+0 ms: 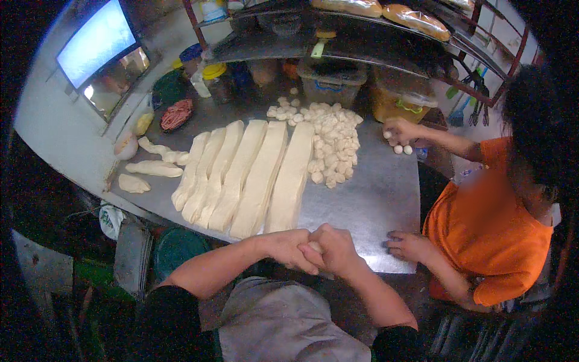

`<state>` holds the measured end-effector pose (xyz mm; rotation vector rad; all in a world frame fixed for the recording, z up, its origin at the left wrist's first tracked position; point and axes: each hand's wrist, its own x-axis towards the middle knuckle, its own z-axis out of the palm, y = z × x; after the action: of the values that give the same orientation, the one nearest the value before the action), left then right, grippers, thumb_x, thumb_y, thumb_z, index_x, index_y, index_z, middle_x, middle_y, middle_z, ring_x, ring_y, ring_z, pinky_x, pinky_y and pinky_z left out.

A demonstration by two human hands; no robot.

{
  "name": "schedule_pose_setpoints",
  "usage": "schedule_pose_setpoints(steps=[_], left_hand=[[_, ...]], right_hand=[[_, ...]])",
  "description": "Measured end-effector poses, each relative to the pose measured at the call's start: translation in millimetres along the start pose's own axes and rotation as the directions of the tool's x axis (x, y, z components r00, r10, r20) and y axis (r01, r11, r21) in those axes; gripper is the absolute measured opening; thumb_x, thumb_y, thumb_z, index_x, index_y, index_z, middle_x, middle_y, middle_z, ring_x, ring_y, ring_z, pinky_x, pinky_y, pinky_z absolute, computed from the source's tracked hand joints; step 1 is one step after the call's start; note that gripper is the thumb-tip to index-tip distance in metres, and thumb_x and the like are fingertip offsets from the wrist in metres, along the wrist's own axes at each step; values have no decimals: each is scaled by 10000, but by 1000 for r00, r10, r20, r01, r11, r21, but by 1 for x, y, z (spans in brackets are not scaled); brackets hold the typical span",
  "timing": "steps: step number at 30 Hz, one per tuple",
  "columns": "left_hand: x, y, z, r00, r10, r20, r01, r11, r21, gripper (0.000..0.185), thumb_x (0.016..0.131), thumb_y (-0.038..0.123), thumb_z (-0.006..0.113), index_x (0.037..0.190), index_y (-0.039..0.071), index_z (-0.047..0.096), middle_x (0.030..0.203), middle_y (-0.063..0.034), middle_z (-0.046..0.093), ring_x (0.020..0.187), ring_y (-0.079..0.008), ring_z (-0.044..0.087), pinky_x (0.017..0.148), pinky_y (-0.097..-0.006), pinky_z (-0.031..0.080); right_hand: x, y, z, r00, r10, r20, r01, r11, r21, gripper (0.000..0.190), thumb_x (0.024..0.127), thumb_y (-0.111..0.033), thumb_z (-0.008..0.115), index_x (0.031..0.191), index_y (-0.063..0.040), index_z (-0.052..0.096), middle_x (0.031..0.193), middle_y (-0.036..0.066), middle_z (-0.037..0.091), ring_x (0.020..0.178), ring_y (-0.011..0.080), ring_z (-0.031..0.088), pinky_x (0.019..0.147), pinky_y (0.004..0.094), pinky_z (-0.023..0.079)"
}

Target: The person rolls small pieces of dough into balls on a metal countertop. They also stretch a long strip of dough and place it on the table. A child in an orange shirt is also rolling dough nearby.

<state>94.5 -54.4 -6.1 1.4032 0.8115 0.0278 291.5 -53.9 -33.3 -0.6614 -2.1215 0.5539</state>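
Note:
My left hand (291, 249) and my right hand (332, 249) meet over the near edge of a metal worktable (375, 208). A small piece of pale dough (315, 246) shows between the fingers of my right hand; the left hand lies against that hand, its palm hidden. Just beyond are several long, flat dough strips (258, 176), lying side by side. Right of them spreads a heap of small dough pieces (337, 135). Shorter dough pieces (154, 169) lie at the table's left end.
At the right, a co-worker in an orange shirt (497, 231) has one hand at small dough balls (402, 149), the other at the table edge. Behind stand plastic bins (332, 83), yellow-lidded jars (215, 79) and a shelf with wrapped loaves (416, 20). A reddish bundle (176, 115) lies back left.

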Motion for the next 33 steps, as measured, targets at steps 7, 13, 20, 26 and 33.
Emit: schedule_pose_setpoints(steps=[7,13,20,26,33], left_hand=[[-1,18,13,993,-12,-117,13,1000,4,88,875,163,738,866,76,730,730,39,642,630,-63,565,548,-269,458],[-4,-4,-10,991,124,-45,-119,988,97,136,865,167,741,904,38,718,824,-19,709,803,-132,639,751,-331,528],[-42,-2,-52,871,471,-138,-400,844,357,271,805,243,729,922,5,669,896,-175,700,861,-347,664,804,-471,528],[-73,-9,-76,531,681,-505,-567,728,386,402,766,97,735,1136,-17,626,1196,-221,628,1187,-408,571,1042,-466,464],[-77,-51,-70,679,520,-518,-561,823,90,428,870,108,663,1253,-71,591,1379,-256,548,1354,-425,488,1134,-467,425]], right_hand=[[6,3,-9,996,-90,-18,89,995,-47,219,838,-230,827,851,-99,653,716,102,591,578,324,609,514,436,472],[28,-3,2,994,-110,-15,108,990,-96,217,836,-230,820,808,-104,645,692,91,581,543,316,588,496,427,460],[79,-44,18,994,-10,109,51,921,-386,240,844,-260,802,731,-95,668,664,95,568,548,312,581,509,414,461],[149,-83,32,968,220,119,-98,772,-628,183,856,-212,788,838,-78,665,675,120,595,590,336,612,531,444,465],[162,-75,74,982,188,32,-128,773,-621,135,854,-160,756,821,-82,650,645,107,570,575,338,610,529,454,480]])
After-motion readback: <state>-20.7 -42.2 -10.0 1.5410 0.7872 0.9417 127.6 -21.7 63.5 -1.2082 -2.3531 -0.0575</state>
